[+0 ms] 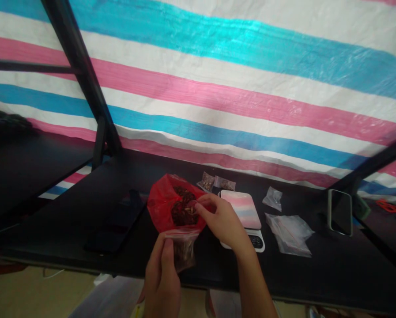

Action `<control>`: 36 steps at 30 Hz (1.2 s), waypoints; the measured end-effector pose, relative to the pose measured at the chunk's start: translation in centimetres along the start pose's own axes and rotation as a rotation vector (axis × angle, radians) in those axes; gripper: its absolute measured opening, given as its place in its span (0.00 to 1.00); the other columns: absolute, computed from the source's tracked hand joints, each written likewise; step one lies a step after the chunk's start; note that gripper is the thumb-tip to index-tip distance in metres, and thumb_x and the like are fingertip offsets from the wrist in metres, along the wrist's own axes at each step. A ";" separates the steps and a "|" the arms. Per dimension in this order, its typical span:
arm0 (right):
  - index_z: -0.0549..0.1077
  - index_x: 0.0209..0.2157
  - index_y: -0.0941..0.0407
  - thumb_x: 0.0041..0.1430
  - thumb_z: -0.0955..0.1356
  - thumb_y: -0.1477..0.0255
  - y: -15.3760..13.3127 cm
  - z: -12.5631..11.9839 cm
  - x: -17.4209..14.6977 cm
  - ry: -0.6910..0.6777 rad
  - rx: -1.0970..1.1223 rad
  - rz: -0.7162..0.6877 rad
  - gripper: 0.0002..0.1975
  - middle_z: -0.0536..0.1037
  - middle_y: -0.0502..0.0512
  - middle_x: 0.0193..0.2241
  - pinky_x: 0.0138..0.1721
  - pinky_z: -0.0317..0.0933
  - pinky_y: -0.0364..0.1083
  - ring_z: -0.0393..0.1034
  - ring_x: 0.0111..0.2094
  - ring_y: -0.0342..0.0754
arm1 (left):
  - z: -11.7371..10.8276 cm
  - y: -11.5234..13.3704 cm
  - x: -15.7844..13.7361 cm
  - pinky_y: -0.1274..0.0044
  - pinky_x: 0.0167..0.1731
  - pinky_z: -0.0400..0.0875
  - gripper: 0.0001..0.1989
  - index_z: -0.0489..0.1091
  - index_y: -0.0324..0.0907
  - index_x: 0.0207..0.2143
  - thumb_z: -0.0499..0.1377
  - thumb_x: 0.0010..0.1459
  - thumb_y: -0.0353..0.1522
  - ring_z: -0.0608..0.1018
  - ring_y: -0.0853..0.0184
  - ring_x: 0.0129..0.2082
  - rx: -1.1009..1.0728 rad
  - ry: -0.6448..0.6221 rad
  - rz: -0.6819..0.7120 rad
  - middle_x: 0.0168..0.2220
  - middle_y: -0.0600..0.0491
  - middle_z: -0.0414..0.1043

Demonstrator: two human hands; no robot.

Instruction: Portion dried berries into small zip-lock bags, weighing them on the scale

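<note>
My left hand [163, 265] is closed on a small clear zip bag [184, 254], held near the table's front edge; some brownish content shows through its side. Just beyond it lies a red plastic bag [158, 203], its mouth wide apart, with dark brown dried bits [184, 214] inside. My right hand [220, 218] reaches over the red bag's right side, thumb and fingers pinched at the dried bits. What sits between those fingertips cannot be made out. Under and beside my right forearm stands a white digital scale [242, 210] with a shiny plate.
Two small filled clear bags [207, 181] lie behind the scale. To its right are a crumpled clear bag [273, 198], a pile of flat zip bags [290, 234] and a propped phone [339, 213]. A dark flat device [118, 221] lies left on the black table [68, 207]. Striped sheeting [217, 97] hangs behind.
</note>
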State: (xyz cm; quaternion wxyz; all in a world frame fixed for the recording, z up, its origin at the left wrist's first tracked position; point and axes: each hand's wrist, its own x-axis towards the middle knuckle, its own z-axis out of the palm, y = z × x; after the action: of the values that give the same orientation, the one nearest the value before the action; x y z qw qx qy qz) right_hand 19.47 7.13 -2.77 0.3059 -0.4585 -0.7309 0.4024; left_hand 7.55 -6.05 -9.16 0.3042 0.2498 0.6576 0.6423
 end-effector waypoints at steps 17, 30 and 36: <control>0.82 0.44 0.51 0.65 0.73 0.67 -4.5 0.4 -1.5 0.275 0.197 -0.139 0.06 0.85 0.51 0.43 0.48 0.67 0.49 0.78 0.45 0.51 | 1.2 2.3 5.4 0.60 0.61 0.72 0.25 0.71 0.48 0.60 0.64 0.65 0.47 0.79 0.55 0.57 0.122 -0.057 0.392 0.58 0.45 0.76; 0.82 0.41 0.48 0.62 0.75 0.80 -5.7 0.8 -2.3 0.252 -0.098 -0.186 0.11 0.85 0.50 0.44 0.53 0.63 0.54 0.73 0.49 0.56 | 3.0 2.8 6.0 0.65 0.54 0.78 0.17 0.72 0.47 0.53 0.64 0.63 0.39 0.83 0.59 0.52 0.011 -0.131 0.414 0.53 0.48 0.79; 0.80 0.46 0.48 0.65 0.72 0.83 -5.8 0.6 -2.5 0.208 -0.218 -0.275 0.15 0.85 0.50 0.48 0.56 0.62 0.56 0.72 0.50 0.56 | 3.6 2.9 5.8 0.72 0.46 0.80 0.24 0.67 0.49 0.59 0.66 0.62 0.36 0.84 0.63 0.50 -0.110 -0.175 0.415 0.55 0.48 0.77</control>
State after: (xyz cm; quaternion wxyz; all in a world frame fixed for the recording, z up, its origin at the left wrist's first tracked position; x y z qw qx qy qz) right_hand 17.53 3.14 1.74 0.3804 -0.4239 -0.7904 0.2256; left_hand 5.95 0.80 -6.71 0.2344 0.4174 0.5271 0.7021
